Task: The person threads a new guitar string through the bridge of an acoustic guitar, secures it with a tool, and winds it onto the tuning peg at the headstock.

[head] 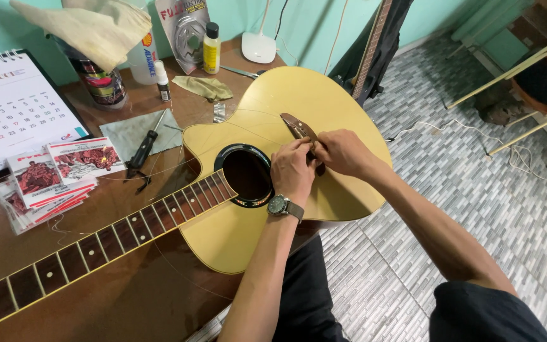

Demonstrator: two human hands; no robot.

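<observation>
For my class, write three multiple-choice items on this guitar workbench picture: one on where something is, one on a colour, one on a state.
1. Where are both hands working?
A. at the guitar's bridge
B. on the calendar
C. on the chair

2. What colour is the guitar's top?
A. black
B. pale yellow
C. blue

3. What is on the left wrist?
A. nothing
B. a glove
C. a watch

Answers:
1 A: the left hand and right hand meet at the bridge.
2 B: the guitar has a pale yellow top.
3 C: a watch is strapped there.
</observation>
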